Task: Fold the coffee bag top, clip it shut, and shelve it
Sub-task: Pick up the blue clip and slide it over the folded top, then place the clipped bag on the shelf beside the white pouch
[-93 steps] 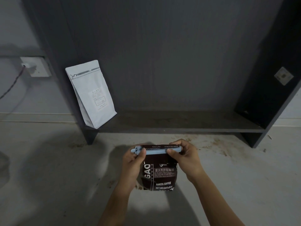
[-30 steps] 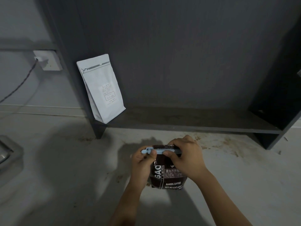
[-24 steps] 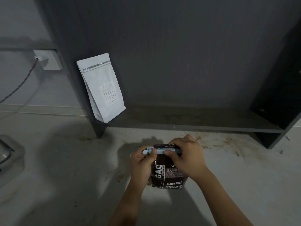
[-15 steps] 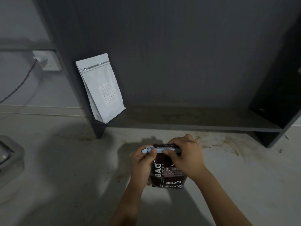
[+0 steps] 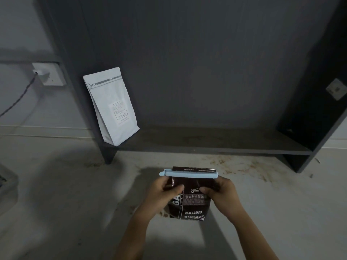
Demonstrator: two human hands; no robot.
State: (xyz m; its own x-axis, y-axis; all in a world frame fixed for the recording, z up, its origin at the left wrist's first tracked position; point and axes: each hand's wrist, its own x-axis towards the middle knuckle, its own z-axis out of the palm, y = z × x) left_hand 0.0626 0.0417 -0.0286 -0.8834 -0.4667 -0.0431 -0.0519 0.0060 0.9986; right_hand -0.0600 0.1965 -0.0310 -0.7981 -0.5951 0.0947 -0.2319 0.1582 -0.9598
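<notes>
A dark coffee bag (image 5: 189,199), blue clip (image 5: 188,174) across its folded top, is gripped at both sides by left hand (image 5: 162,194) and right hand (image 5: 223,194) above the floor. Lift it level onto the shelf (image 5: 216,142) beside the white bag (image 5: 112,107).

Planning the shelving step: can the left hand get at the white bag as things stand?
Probably not yet. The left hand is gripping the dark bag with the right hand. Nothing blocks the way to the white bag at the shelf's left end.
</notes>
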